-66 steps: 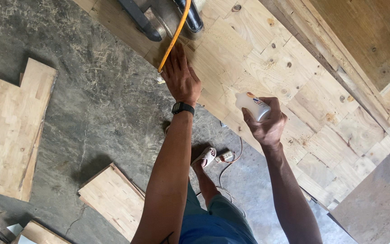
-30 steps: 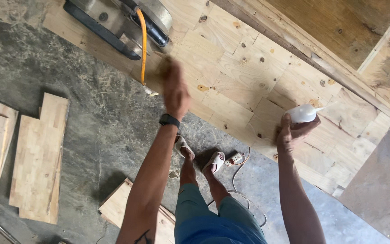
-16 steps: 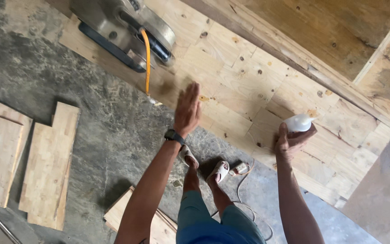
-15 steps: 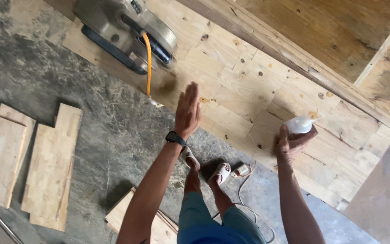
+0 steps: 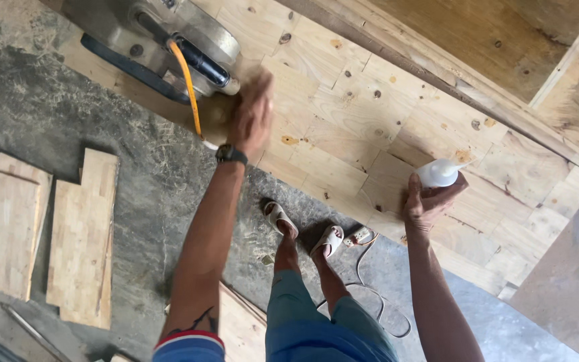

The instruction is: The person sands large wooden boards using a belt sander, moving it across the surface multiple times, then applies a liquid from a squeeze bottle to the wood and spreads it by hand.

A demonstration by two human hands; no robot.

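A large panel of joined wood blocks [image 5: 370,127] lies across the workbench. My left hand [image 5: 251,115] is flat on the panel, fingers apart, blurred with motion, just beside a grey belt sander [image 5: 162,40] with a yellow cord [image 5: 185,80]. A black watch sits on that wrist. My right hand [image 5: 427,201] holds a white squeeze bottle [image 5: 440,173] above the panel's near edge, its nozzle pointing right.
Several wood boards [image 5: 75,234] lie on the concrete floor at the left, another board [image 5: 239,328] near my legs. A power strip with a cable [image 5: 363,236] lies by my sandalled feet. A grey sheet [image 5: 571,268] leans at the right.
My left hand, raised on edge above the panel half a second ago, has come down flat and swept left toward the sander. The right hand keeps the bottle in about the same place.
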